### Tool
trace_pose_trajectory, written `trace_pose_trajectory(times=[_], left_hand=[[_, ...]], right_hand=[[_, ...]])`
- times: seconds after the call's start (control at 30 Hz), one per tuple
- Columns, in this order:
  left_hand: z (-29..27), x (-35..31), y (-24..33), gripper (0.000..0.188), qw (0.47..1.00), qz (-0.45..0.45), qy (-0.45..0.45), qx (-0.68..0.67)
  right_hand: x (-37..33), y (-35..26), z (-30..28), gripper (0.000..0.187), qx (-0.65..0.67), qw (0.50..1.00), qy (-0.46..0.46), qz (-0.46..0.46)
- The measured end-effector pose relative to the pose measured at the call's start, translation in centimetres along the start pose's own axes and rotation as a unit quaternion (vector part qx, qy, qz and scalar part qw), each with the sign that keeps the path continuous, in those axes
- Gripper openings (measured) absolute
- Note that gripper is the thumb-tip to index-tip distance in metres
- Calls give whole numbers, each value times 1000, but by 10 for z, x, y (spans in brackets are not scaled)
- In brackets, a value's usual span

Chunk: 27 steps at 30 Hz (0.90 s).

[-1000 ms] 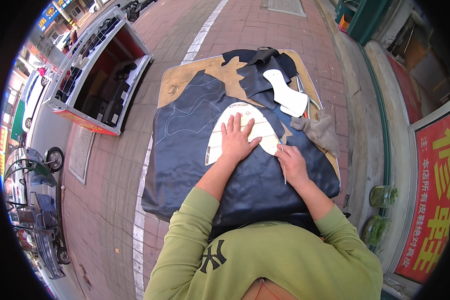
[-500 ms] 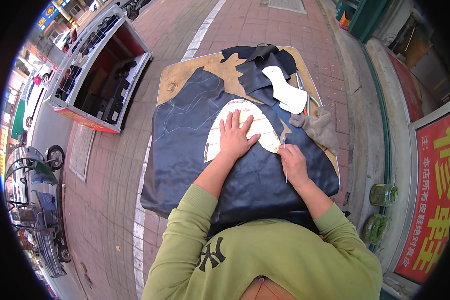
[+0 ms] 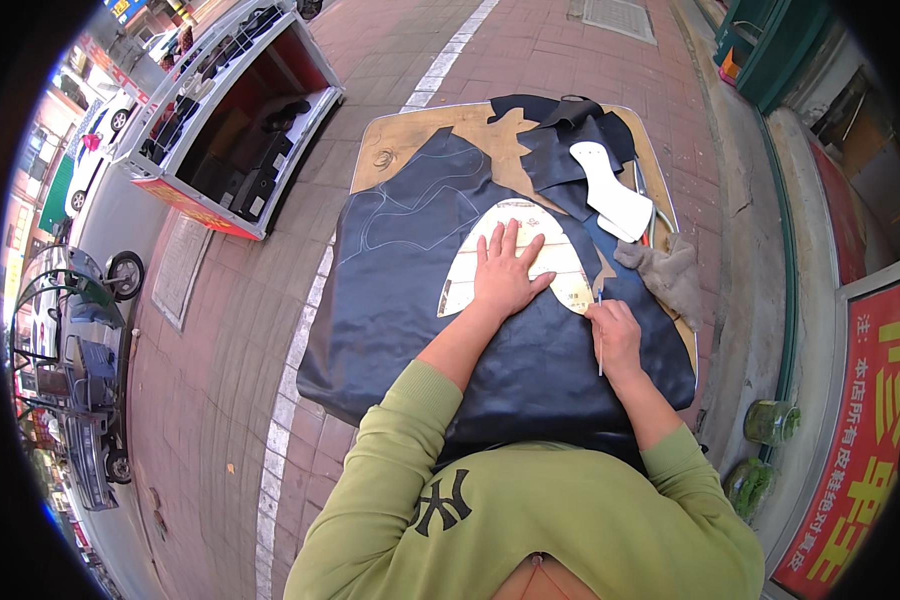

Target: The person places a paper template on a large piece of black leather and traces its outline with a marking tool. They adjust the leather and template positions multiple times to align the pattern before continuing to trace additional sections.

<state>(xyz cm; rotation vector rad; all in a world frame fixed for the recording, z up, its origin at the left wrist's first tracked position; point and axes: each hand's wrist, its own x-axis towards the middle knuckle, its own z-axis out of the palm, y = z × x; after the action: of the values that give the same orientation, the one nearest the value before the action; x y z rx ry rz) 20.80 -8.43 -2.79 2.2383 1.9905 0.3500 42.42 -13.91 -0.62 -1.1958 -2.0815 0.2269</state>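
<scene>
A sheet of black leather (image 3: pixel 395 320) drapes over the table, with thin pale outlines drawn on its far left part. On it lies a cream, arch-shaped template (image 3: pixel 462 275). My left hand (image 3: pixel 510 275) rests flat on the template with its fingers spread. Closed around a slim, pale pen (image 3: pixel 600 362), my right hand (image 3: pixel 618 340) is at the template's near right corner. Its fingertips hide part of the pen, and I cannot make out exactly where the tip touches.
Bare wood shows at the far end of the table (image 3: pixel 390 145). White templates (image 3: pixel 610 190), black leather scraps (image 3: pixel 560 155) and a grey cloth (image 3: pixel 665 272) lie at the far right. A display cabinet (image 3: pixel 295 125) stands at the left; two glass jars (image 3: pixel 772 424) sit at the right.
The whole view has shifted, so table and hands appear farther right. Against the template, both hands hold about the same places, and the right still grips the pen.
</scene>
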Motion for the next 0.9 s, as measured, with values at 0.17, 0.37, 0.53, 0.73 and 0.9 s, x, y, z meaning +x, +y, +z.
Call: trace_pose_trajectory(times=[0.17, 0.37, 0.53, 0.73, 0.9], left_hand=[[-4, 1, 1, 71, 999, -11, -40, -1], [-6, 1, 1, 71, 999, -11, -48, 3], [-6, 2, 1, 71, 999, -11, -49, 5], [-4, 1, 0, 71, 999, -5, -33, 0], [-3, 2, -2, 70, 1000, 0, -26, 4]], right_hand=[[1, -1, -2, 18, 6, 1000, -1, -13], [0, 0, 0, 16, 6, 1000, 6, -13], [-1, 0, 0, 14, 1, 1000, 6, -12], [1, -1, -1, 13, 3, 1000, 8, -19], [1, -2, -1, 12, 7, 1000, 1, -11]])
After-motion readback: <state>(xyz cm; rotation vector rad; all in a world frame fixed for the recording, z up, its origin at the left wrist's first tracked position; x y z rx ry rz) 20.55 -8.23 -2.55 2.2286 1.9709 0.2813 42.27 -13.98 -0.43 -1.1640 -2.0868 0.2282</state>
